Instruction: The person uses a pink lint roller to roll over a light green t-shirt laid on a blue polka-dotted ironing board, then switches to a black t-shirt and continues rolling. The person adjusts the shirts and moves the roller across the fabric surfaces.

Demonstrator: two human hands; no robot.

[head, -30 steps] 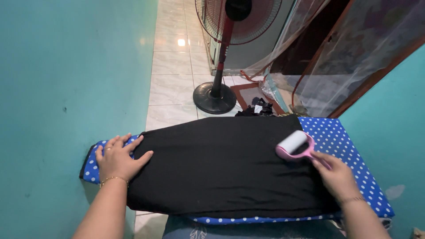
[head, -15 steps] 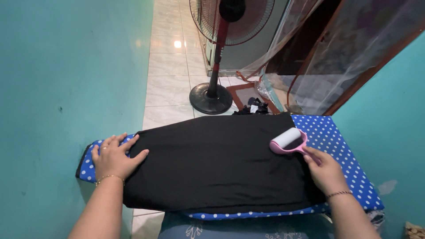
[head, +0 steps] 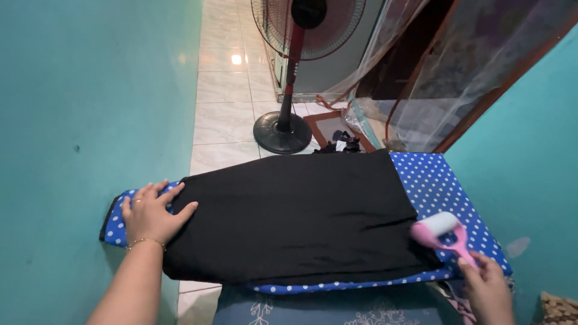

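The black cloth (head: 295, 216) lies flat across the blue polka-dot board (head: 442, 186); it looks soft, light and prone to sliding or bunching. At nine o'clock the left hand (head: 147, 213) presses its edge down, fingers spread flat. At four o'clock the right hand (head: 487, 289) has its fingers closed on the handle of the pink lint roller (head: 439, 232), a light, rigid tool best held there.

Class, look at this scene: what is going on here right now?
A person is working on a black cloth spread over a blue polka-dot padded board. The left hand presses flat on the cloth's left end. The right hand grips a pink lint roller by its handle, the roller resting at the cloth's right edge.
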